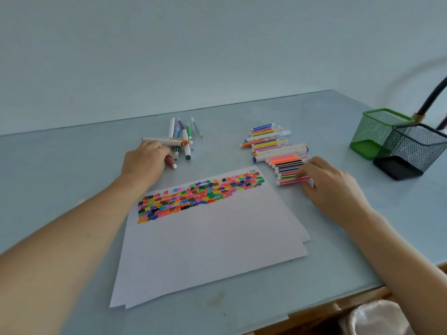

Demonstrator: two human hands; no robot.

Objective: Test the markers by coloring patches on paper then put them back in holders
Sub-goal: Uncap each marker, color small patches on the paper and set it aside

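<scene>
Two hands reached over a pale blue table (338, 122), one to each group of markers. The left hand (145, 163) lay at the near edge of a loose pile (180, 139) of markers far left of centre, its fingers curled over the end of a red marker (170, 162) whose white cap stuck out toward the paper; whether the fingers actually gripped it could not be told. Other markers in that pile crossed one another, and a long white one lay across the top just beyond the knuckles.

The right hand (331, 187) rested at the near end of a tidy row (275, 146) of markers laid side by side on the right. Its fingers were bent and pinched the right end of a pink marker (294, 180), the nearest in that row, which lay flat on the table just beside the paper's far right corner.

Between the hands sat a stack of white paper (208, 247), turned a little askew, its far strip crowded with small patches (200, 197) of many colours, the rest blank.

Well to the right stood two mesh holders, touching: a green holder (372, 131) behind and a black holder (411, 151) in front. No markers showed in either. A dark curved tube (433, 95) rose behind them.
</scene>
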